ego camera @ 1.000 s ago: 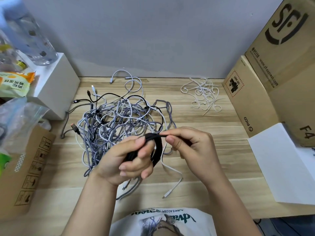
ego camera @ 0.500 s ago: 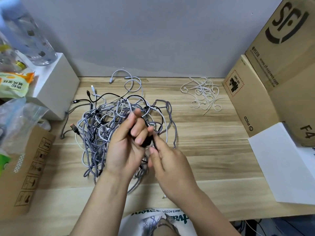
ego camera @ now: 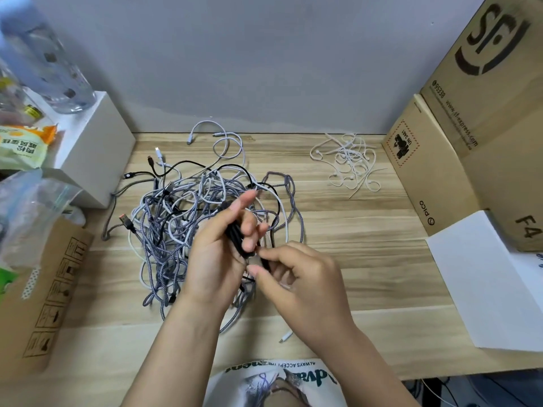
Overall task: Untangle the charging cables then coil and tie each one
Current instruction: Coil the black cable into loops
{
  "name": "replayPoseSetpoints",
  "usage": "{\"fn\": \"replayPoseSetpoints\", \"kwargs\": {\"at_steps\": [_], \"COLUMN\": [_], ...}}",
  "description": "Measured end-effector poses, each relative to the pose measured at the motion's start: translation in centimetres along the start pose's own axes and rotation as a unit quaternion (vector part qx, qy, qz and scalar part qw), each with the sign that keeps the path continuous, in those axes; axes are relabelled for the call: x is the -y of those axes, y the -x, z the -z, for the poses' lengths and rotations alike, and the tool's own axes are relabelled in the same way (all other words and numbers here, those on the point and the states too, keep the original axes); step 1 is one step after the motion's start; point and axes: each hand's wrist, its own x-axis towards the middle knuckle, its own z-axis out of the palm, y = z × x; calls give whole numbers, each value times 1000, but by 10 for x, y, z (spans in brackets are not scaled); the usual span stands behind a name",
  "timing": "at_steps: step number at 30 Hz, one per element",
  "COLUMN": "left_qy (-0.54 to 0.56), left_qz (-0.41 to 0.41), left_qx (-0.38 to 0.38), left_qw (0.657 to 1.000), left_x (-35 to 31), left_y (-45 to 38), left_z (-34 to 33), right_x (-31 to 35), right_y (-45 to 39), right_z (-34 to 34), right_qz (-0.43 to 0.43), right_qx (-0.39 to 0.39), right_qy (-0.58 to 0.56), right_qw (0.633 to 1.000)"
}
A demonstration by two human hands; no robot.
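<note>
While both hands work mid-table, bare wooden table (ego camera: 367,230) lies rightward.

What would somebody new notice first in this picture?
Probably the big tangle of cables heaped on the left middle of the wooden table. Just in front of it, the left hand holds a black cable while the right hand pinches its lower end. A small pile of white ties lies near the wall.
</note>
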Motion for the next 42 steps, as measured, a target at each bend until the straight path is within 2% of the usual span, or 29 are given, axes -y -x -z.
{"fn": "replayPoseSetpoints", "kwargs": {"at_steps": [2, 4, 11, 14, 17, 18, 21, 22, 25, 27, 30, 33, 36, 37, 39, 40, 42], "left_qy": [16, 32, 75, 112, 225, 252, 254, 221, 96, -2, -125, -251, -286, -288, -300, -303, -304], "left_qz": [-5, -8, 65, 113, 223, 249, 232, 193, 123, 90, 64, 40, 46, 57, 77, 87, 113], "left_qx": [-17, -10, 30, 23, 107, 112, 47, 15, 25, 37, 33, 34, 70, 83, 110, 121, 129], "left_qw": [1000, 999, 995, 987, 942, 928, 938, 956, 987, 995, 990, 967, 955, 952, 945, 941, 937], "left_x": [-2, -3, 0, -3, -6, -6, -5, -4, 1, 5, 12, 16, 12, 11, 10, 9, 7], "left_y": [-1, -1, 1, -4, -9, -8, -8, -7, 4, 9, 14, 18, 24, 26, 30, 31, 30], "left_z": [-1, -3, 0, 11, 29, 31, 24, 19, 3, -3, -3, -2, -7, -10, -13, -14, -14], "right_x": [1, 1, -1, -2, -2, -3, -5, -6, -7, -7, -6, -8, -13, -15, -19, -19, -17], "right_y": [3, 4, -7, -11, -14, -13, -11, -11, -12, -13, -18, -19, -19, -19, -19, -20, -20], "right_z": [-5, -8, 6, 15, 20, 20, 14, 14, 16, 17, 19, 20, 22, 23, 27, 30, 31], "right_qz": [-37, -20, 73, 69, 74, 78, 88, 92, 111, 126, 126, 110, 25, -11, -73, -88, -74], "right_qx": [6, -2, -30, -7, 18, 41, 74, 65, 36, 18, -29, -46, 16, 72, 204, 247, 242], "right_qy": [-117, -144, -68, -114, -168, -167, -112, -91, -48, -39, -42, -25, -128, -183, -283, -299, -253], "right_qw": [992, 989, 995, 991, 983, 982, 987, 989, 992, 991, 991, 993, 991, 980, 934, 918, 934]}}
